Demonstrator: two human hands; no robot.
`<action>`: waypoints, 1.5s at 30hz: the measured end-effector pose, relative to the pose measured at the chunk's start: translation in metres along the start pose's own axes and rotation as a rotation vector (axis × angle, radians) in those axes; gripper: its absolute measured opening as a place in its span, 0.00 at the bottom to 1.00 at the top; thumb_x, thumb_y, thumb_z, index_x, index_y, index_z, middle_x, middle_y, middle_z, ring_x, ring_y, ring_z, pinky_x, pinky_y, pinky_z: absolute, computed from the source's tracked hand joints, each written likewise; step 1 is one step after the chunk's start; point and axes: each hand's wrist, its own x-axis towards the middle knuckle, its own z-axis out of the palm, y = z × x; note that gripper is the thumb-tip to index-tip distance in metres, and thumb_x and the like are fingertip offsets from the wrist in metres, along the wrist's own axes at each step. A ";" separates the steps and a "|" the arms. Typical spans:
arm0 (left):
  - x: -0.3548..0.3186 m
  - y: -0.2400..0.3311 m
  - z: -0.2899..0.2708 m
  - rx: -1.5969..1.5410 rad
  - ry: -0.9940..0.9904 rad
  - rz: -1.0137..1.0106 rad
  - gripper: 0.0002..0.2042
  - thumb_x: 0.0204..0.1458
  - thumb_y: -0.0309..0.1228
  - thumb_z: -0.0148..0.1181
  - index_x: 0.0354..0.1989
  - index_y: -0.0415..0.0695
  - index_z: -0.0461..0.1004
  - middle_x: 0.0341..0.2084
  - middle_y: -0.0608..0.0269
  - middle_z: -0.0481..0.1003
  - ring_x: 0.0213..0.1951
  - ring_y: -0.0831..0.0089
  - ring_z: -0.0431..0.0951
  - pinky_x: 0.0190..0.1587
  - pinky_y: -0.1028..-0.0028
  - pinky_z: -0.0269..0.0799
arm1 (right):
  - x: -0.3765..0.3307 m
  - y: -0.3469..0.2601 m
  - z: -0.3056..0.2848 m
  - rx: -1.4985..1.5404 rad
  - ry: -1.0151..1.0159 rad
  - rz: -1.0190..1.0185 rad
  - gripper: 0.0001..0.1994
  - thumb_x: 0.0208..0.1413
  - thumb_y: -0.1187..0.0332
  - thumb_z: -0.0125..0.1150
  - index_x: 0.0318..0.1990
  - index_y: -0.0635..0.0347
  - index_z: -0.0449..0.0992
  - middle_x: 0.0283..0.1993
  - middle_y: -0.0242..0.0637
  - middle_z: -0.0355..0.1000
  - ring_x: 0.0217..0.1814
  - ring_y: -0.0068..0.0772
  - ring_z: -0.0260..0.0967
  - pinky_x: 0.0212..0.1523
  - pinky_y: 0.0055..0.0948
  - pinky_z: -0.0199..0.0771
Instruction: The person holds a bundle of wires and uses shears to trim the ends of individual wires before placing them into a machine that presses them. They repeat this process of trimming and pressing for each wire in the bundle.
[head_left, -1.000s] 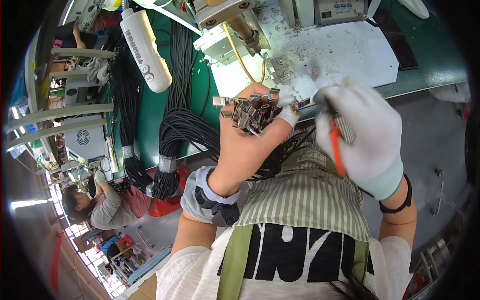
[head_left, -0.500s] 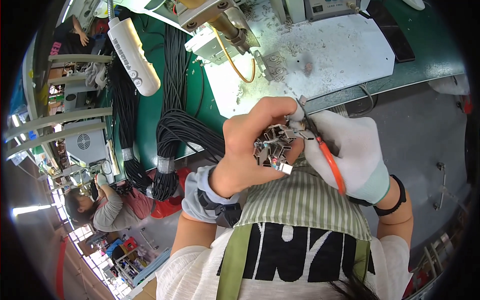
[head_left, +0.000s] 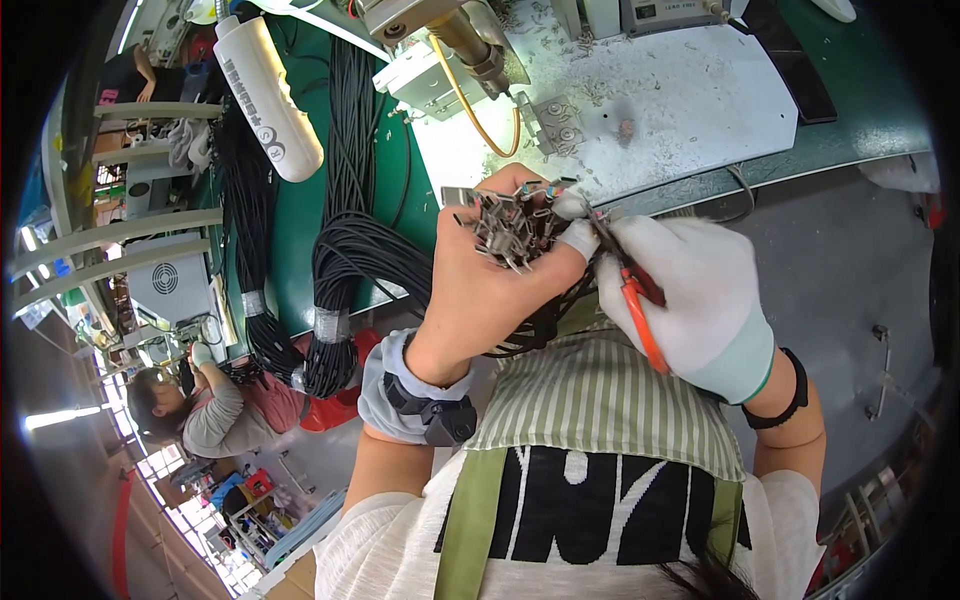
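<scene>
My left hand, bare but for white covers on the thumb and a fingertip, is wrapped round a bunch of black cables. Their metal connectors bristle out above the fist, with small coloured wires at some ends. In a white glove, my right hand grips orange-handled cutters. The dark jaws of the cutters point at the connectors beside my left thumb. Whether the jaws touch a connector cannot be made out, since the fingers overlap there.
Beyond my hands a white plate strewn with metal scraps lies on the green bench. A press-like machine stands over it. Bundled black cables hang over the left edge, near a white lamp. Another person sits further left.
My left hand has turned, so the connectors now spread up and left instead of facing me. The cutters, still in my right hand, have shifted slightly left.
</scene>
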 end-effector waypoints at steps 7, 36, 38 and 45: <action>-0.002 -0.015 -0.018 -0.238 -0.077 -0.273 0.07 0.44 0.20 0.62 0.32 0.37 0.72 0.25 0.68 0.74 0.26 0.85 0.69 0.27 0.81 0.64 | -0.005 0.003 0.009 0.578 -0.271 0.321 0.05 0.49 0.72 0.57 0.31 0.63 0.72 0.16 0.41 0.62 0.15 0.32 0.63 0.19 0.29 0.62; 0.092 -0.040 -0.052 -0.145 -0.014 -0.080 0.13 0.44 0.31 0.67 0.35 0.39 0.72 0.25 0.69 0.72 0.27 0.82 0.70 0.30 0.80 0.68 | 0.114 0.079 0.025 0.703 -0.312 0.381 0.17 0.53 0.61 0.55 0.19 0.65 0.70 0.12 0.33 0.64 0.12 0.22 0.63 0.15 0.22 0.62; 0.092 -0.039 -0.051 -0.127 -0.010 -0.039 0.14 0.45 0.32 0.67 0.36 0.38 0.73 0.26 0.70 0.73 0.28 0.83 0.71 0.30 0.81 0.68 | 0.114 0.075 0.023 0.673 -0.303 0.388 0.16 0.53 0.62 0.56 0.19 0.65 0.70 0.12 0.34 0.64 0.12 0.22 0.63 0.14 0.22 0.62; 0.088 -0.050 -0.058 -0.080 -0.047 -0.086 0.17 0.46 0.36 0.68 0.38 0.38 0.72 0.27 0.72 0.73 0.27 0.84 0.69 0.29 0.82 0.66 | 0.110 0.081 0.033 0.632 -0.224 0.228 0.16 0.52 0.62 0.58 0.19 0.65 0.69 0.13 0.34 0.64 0.13 0.21 0.63 0.14 0.22 0.62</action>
